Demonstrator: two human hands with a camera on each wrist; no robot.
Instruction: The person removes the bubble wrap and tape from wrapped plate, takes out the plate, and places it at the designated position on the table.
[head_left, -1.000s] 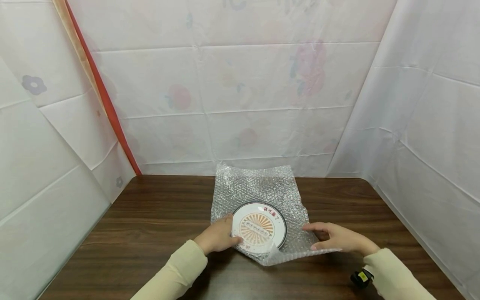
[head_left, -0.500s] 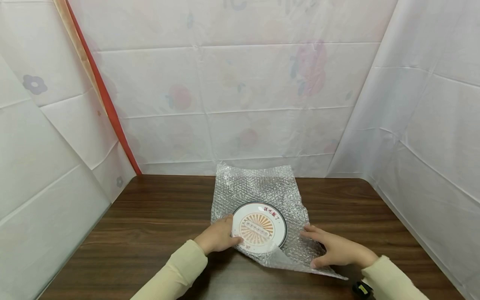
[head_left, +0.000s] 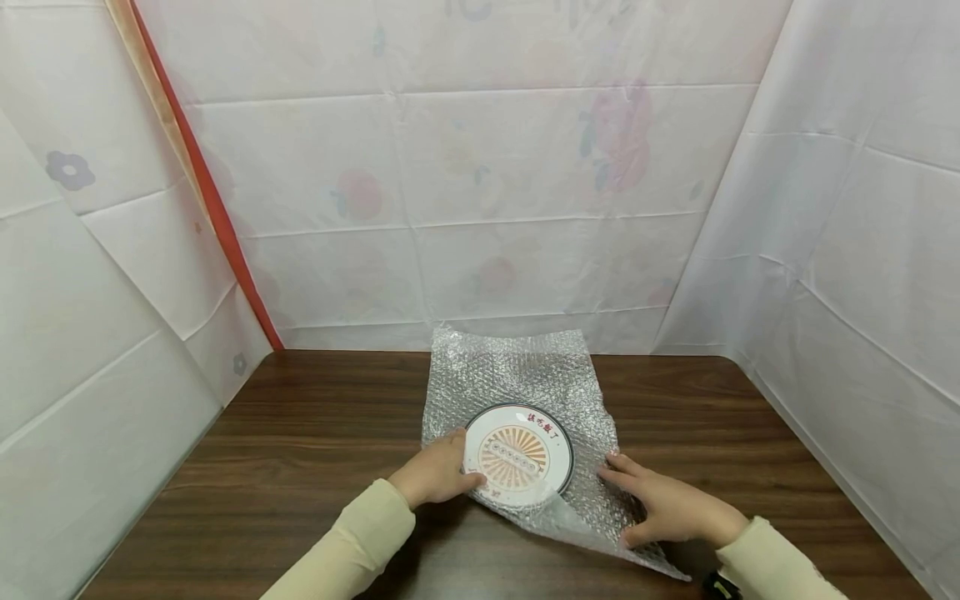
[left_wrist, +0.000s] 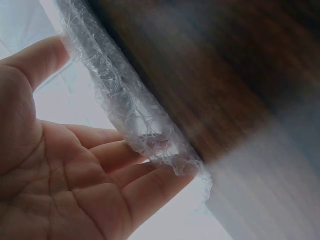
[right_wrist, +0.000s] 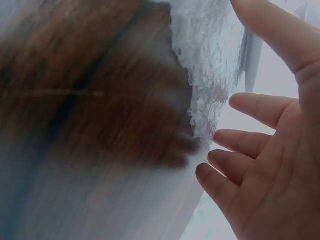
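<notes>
In the head view a round white plate [head_left: 557, 442] with a dark rim, red characters and an orange sunburst lies on a sheet of bubble wrap [head_left: 517, 367]. A flap of the wrap folds over the plate's near edge. My left hand [head_left: 437, 471] rests at the plate's left edge, thumb and fingers spread; in the left wrist view its fingertips [left_wrist: 180, 170] touch the wrap's edge. My right hand [head_left: 671, 502] touches the wrap's right part, right of the plate, fingers extended and thumb on the near corner. In the right wrist view its fingers look straight beside the wrap [right_wrist: 205, 55].
A dark brown wooden table [head_left: 315, 417] carries everything. White printed cloth [head_left: 495, 167] hangs behind and at both sides, with a red strip [head_left: 202, 183] at the left. A black device [head_left: 722, 586] shows under my right wrist.
The near right corner of the wrap has come down toward the table's front, no longer lifted by my right hand, which has lowered onto it. My left hand and the plate stay in place.
</notes>
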